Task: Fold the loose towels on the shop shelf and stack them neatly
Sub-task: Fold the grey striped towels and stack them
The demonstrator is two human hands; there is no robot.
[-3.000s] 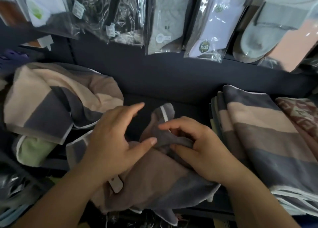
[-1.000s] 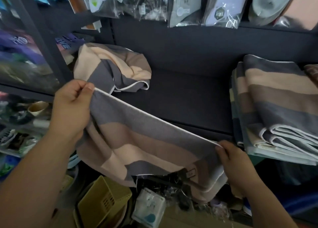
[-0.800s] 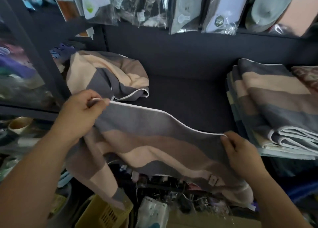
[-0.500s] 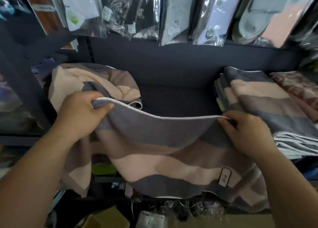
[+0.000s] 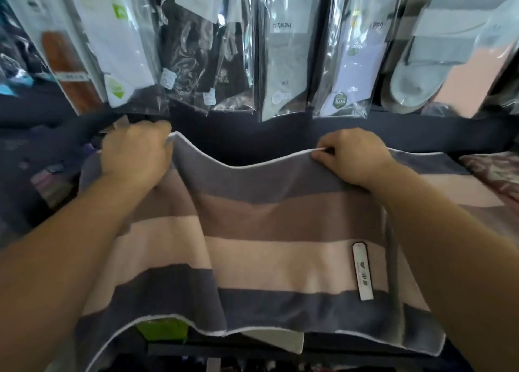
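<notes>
Shelf [image 5: 252,138] back panel runs across 12 o'clock, with packets [image 5: 286,48] hanging over it. The towel [image 5: 266,231] is the big item: grey, brown and pink stripes, spread wide across centre, held up in front of the shelf, bottom hem loose at 6 o'clock. You hold it by the white-edged top hem so it drops flat and the stripes line up, which looks like setup for a first fold. The top edge sags between your hands, so it isn't taut yet. The towel's left part at 8 o'clock looks overlapped; can't tell how. A stack [image 5: 449,175] of folded striped towels sits at 3 o'clock behind your right arm, likely where this one goes. Left hand [image 5: 134,152] at 10 o'clock has its fingers curled, gripping the top corner. Right hand [image 5: 354,155] at 2 o'clock pinches the hem between thumb and fingers. Label [image 5: 362,270] at 4 o'clock faces you, upright across the pink and grey stripes; probably fold it inside.
</notes>
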